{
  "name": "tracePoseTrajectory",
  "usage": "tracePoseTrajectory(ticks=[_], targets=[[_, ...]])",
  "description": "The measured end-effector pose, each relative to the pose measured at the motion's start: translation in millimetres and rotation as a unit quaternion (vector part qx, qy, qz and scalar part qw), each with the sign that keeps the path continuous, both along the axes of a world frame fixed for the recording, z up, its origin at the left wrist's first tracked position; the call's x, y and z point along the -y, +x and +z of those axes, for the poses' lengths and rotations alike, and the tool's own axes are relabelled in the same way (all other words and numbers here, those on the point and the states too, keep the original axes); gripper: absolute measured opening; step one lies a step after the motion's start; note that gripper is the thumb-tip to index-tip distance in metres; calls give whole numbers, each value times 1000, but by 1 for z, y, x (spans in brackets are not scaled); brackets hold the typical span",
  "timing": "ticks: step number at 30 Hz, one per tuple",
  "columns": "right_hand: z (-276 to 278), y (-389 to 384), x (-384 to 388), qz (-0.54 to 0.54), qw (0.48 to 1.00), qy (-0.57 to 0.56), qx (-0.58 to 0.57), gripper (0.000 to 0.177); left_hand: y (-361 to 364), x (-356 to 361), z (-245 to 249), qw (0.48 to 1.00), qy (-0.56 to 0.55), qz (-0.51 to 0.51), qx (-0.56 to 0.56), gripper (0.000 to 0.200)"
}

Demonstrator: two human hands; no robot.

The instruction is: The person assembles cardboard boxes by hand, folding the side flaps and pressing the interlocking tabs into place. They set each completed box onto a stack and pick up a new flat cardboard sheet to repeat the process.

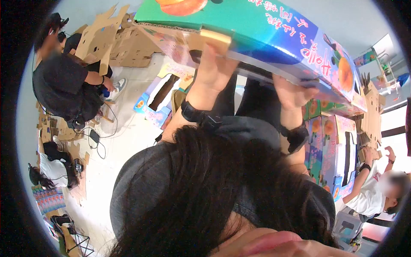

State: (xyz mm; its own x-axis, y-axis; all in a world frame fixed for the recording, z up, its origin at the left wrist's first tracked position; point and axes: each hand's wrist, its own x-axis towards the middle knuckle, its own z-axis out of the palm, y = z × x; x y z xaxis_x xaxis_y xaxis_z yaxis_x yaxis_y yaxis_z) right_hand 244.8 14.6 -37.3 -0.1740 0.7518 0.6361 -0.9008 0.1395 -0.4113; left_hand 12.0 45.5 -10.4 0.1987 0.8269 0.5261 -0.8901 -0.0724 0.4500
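Observation:
A printed cardboard carton (265, 30), green and blue with peach pictures and pink lettering, is held up in front of me, tilted. My left hand (214, 70) grips its near lower edge beside a bare brown flap (216, 40); the fingertips are hidden by the cardboard. On the same edge farther right, my right hand (295, 91) is closed, its fingers partly tucked behind the board. Black bands are around both wrists. Part of the carton runs out of the top of the view.
Another printed carton (156, 96) lies on the floor at left. Printed cartons (329, 147) are stacked at right. Flattened brown cardboard (132, 47) lies upper left. A person in dark clothes (64, 85) sits at left, with a cable (102, 150) nearby. Another person (368, 188) touches cardboard at right.

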Motion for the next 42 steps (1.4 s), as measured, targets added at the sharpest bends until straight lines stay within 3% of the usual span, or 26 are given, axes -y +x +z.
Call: tracePoseTrajectory(ticks=[2,3,6,10,15,18,27,30,35,40,42], targets=[[1,-9,3,-8,1000,-24,16,83,7,-1,6,998,-10,-63,24,99],[2,-13,5,-11,999,-26,23,84,8,2,9,998,-37,-45,-24,117],[0,-13,-1,4,999,8,34,82,6,2,6,994,-52,-47,-80,123],[5,-16,0,6,1000,-3,19,77,5,-3,3,994,-56,-83,-37,125],[9,-23,2,0,999,-52,1,76,-2,-14,6,996,-43,-72,-28,115],[22,-31,12,-38,995,-79,48,62,-10,-20,2,997,-28,-68,-22,111],[5,-28,4,29,998,-53,-13,79,-26,-35,-15,997,39,-59,-25,113],[2,-25,4,46,998,-36,-13,76,-25,-33,-16,986,113,-119,26,89],[4,-24,4,54,998,-11,10,71,-24,-32,-17,991,109,-74,5,85],[6,-26,-1,70,997,32,14,71,-23,-27,-13,998,47,-2,-36,98],[6,-26,-3,70,997,39,16,68,-22,-26,-14,998,53,-2,-34,93]])
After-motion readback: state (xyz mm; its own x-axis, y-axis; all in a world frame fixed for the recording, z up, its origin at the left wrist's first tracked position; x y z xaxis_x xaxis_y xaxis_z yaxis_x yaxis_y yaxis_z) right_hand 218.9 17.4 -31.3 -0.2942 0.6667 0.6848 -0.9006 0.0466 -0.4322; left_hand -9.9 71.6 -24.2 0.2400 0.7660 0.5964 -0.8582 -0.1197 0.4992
